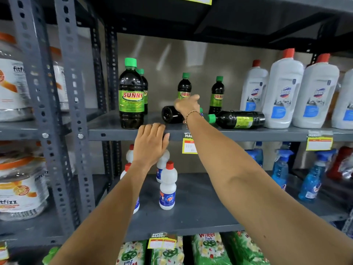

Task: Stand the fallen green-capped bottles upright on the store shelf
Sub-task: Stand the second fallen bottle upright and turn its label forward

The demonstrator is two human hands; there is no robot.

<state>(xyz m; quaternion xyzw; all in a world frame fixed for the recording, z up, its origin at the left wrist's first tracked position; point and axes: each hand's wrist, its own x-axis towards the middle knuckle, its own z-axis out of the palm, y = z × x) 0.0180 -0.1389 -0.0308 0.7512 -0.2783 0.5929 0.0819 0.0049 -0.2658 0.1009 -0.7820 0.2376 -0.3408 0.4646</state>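
Nearest, the left hand [150, 144] rests open and empty against the shelf [248, 135] edge, while the right hand [188, 106] closes over a fallen bottle [171, 114] lying base-outward. Another bottle [238, 119] lies beside it; both look stiff, full, fairly heavy and slick, best gripped around the middle.

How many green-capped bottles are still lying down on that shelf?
2. One fallen bottle lies under the right hand, base toward the camera. The other lies to its right, cap pointing left. More could be hidden behind the arm.
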